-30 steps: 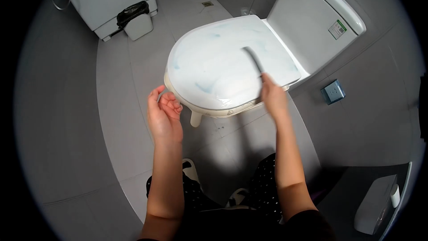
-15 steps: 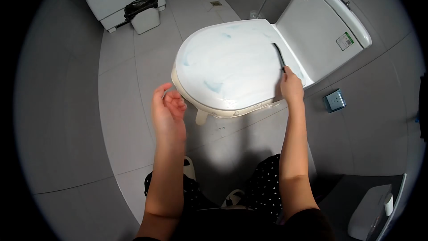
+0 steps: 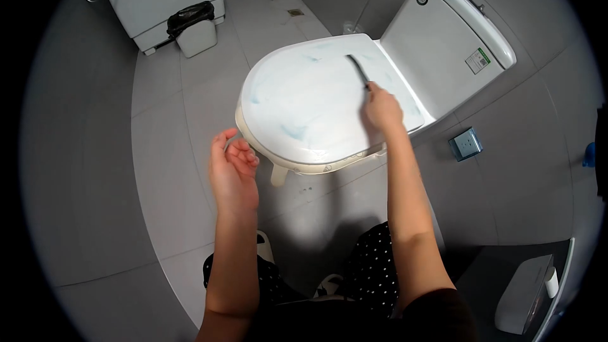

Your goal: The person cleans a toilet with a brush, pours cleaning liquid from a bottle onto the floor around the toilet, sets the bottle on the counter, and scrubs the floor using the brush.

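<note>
With its fingers closed, the right hand (image 3: 384,107) holds what may be a brush (image 3: 358,69) at the lid's (image 3: 291,88) right, where wetness could make it skid, the left hand (image 3: 233,168) loosely half-open

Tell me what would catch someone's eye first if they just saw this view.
The white toilet lid, marked with pale bluish smears, dominates the middle. Over it, the right hand grips a thin dark tool, while the left hand is loosely curled beside the lid's rounded front.
</note>
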`<state>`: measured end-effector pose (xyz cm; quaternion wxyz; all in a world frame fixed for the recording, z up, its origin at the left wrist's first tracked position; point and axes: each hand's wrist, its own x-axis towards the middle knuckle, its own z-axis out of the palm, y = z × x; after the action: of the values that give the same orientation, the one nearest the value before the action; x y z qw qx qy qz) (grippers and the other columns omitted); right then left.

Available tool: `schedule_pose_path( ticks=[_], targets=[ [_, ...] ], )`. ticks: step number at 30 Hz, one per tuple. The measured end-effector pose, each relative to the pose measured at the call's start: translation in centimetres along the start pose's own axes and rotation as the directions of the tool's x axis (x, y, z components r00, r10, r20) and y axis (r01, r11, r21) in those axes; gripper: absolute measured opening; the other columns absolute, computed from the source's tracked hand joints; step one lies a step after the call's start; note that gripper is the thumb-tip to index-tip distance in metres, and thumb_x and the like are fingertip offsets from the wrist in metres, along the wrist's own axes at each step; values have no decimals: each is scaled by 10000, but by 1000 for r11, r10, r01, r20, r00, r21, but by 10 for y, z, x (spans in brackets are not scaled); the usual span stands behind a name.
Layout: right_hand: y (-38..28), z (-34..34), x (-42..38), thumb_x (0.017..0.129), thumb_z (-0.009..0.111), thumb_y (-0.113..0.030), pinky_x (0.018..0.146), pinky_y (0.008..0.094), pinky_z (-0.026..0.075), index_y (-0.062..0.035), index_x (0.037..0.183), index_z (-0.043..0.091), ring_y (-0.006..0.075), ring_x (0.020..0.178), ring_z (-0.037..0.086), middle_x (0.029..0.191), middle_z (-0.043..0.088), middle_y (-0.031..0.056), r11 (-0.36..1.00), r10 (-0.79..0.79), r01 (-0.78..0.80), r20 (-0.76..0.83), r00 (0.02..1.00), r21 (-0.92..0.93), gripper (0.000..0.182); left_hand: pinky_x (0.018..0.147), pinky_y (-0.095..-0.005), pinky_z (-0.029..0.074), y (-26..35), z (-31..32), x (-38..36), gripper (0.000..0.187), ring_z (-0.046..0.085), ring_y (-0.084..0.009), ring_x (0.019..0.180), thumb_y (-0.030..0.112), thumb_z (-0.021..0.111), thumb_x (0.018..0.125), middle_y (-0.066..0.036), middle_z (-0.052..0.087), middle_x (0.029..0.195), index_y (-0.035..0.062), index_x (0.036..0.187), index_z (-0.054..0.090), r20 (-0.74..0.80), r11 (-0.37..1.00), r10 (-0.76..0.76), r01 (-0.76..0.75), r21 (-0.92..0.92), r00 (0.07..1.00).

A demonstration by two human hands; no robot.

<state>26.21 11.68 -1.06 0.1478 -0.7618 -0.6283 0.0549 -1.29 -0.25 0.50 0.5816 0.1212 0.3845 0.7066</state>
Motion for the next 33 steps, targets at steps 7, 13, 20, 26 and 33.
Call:
schedule_pose_path(
  ticks=[7, 13, 20, 26, 33],
  targets=[
    [-74, 17, -50, 885, 392, -119, 761, 474, 512, -127, 1160, 566, 378, 848, 649, 886, 658, 228, 957, -285, 289, 245, 927, 19, 325, 587, -255, 397, 0, -5, 10, 229, 484, -112, 625, 277, 408, 960, -21, 520, 727, 70, 1000, 495, 26, 1000, -15, 16, -9, 1000],
    [-57, 19, 9, 896, 388, -128, 788, 472, 504, -120, 1162, 577, 367, 905, 639, 958, 659, 205, 991, -129, 130, 81, 988, -14, 326, 582, -254, 398, -6, -4, 8, 228, 485, -114, 613, 274, 405, 964, -21, 515, 708, 66, 996, 494, 67, 998, -66, 68, -16, 996],
    [-63, 18, 9, 883, 388, -148, 841, 478, 480, -110, 1163, 586, 391, 933, 618, 983, 646, 219, 976, -208, 192, 177, 962, 104, 344, 573, -253, 397, 4, -4, 7, 217, 483, -107, 603, 264, 403, 964, -18, 510, 692, 68, 983, 495, 30, 999, -33, 33, -23, 999],
    [-83, 28, 34, 875, 402, -139, 855, 466, 479, -127, 1157, 591, 366, 982, 612, 1030, 647, 190, 977, -210, 206, 104, 972, 55, 339, 555, -249, 395, 0, 1, 10, 203, 479, -114, 582, 242, 395, 955, -23, 508, 690, 66, 970, 495, 13, 996, -83, 84, -41, 996],
    [-37, 25, 65, 868, 429, -160, 824, 464, 487, -157, 1172, 588, 354, 990, 612, 1048, 644, 183, 998, -46, 48, 40, 998, -37, 343, 555, -254, 394, 9, -5, 8, 207, 483, -122, 594, 234, 399, 943, -37, 516, 704, 55, 976, 497, 2, 996, -68, 68, -62, 998]
  ],
)
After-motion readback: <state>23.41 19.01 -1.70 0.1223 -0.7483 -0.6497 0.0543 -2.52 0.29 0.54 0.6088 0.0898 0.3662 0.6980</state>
